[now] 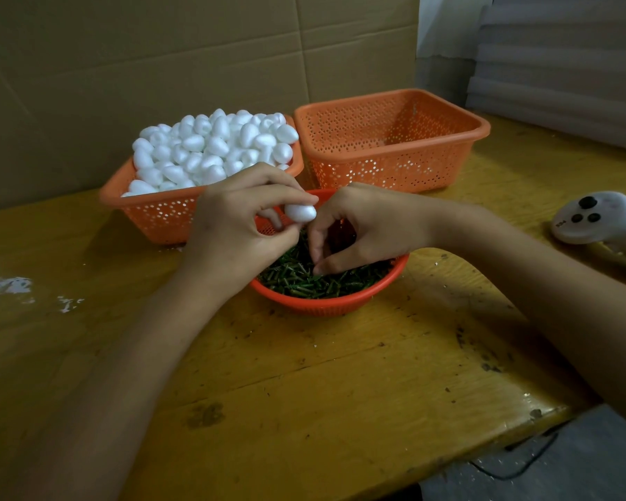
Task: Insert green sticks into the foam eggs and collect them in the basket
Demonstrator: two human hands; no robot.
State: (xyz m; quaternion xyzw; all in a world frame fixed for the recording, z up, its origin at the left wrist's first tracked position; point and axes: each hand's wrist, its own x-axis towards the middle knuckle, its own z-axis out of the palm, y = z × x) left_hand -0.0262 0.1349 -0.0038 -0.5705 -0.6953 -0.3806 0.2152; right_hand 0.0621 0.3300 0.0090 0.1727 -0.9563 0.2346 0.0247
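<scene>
The heaped basket (123,197) at the far left is piled above its rim with foam eggs (214,146), and the left forearm passes close by it; I judge that a nudge could roll eggs onto the surface (304,374). The left hand (232,226) pinches a single egg (300,213) between thumb and fingertips, above the bowl's far edge. Foam dents easily, so too hard a squeeze, or a stick pushed in crooked, could crack it or poke out its side. The right hand (369,226) curls down into the round bowl (326,307) of green sticks (304,280), fingertips touching the pile. I cannot tell whether it has a stick pinched. It might lift several at once or drop one back.

Counted left to right: one heaped basket, with dozens of eggs, too many to count exactly; one egg in hand; one bowl of sticks, far too many to count; one basket (394,153) at the far right, with no finished eggs visible inside; one white controller (600,218) near the right edge.
</scene>
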